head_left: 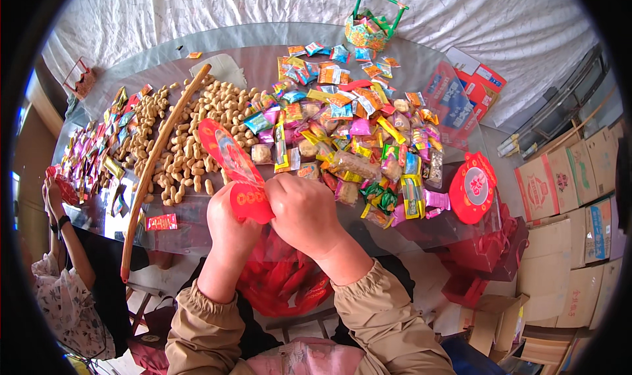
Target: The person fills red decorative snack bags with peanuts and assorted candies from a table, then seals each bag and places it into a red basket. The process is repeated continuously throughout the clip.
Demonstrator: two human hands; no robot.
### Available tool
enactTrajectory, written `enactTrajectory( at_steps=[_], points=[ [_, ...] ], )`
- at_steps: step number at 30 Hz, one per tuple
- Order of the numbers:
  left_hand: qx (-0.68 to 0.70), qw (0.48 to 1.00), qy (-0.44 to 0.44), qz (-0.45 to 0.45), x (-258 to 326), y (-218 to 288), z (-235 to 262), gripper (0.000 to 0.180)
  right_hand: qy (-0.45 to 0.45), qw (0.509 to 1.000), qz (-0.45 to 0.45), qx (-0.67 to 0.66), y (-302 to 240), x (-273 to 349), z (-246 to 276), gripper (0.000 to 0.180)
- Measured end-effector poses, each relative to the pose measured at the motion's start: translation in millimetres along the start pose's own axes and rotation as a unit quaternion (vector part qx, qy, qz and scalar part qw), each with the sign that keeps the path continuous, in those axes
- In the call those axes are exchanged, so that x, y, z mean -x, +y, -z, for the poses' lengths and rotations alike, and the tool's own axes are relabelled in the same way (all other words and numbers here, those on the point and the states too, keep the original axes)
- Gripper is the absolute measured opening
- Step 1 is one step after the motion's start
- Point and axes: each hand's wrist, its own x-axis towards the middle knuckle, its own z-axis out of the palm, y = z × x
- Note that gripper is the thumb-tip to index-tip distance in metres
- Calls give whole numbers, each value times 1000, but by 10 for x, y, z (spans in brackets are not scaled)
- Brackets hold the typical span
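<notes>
"Where do we find the red, gold-printed, scalloped flat piece (230, 154)?"

"Above the near side of the clear glass tabletop (194, 225), its lower end between our bare left hand (229, 222) and bare right hand (304, 212), both closed on it."

"Why both?"

"Probably to steady it, though curled fingers hide the contact, so we can't judge how firm the pinch is."

"And the long brown wooden stick (158, 148)?"

"It slants through the tan unshelled peanuts (191, 154), most on its right, apparently as a loose divider."
</notes>
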Motion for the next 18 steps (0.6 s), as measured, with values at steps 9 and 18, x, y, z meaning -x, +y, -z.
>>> enactTrajectory(
  at_steps=[9,18],
  points=[
    [14,1000,5,5,1,12,9,11,-6,1000,3,-3,3,-13,37,11],
    [29,1000,1,13,0,18,4,11,5,1000,10,10,10,-17,57,13]
  ],
)
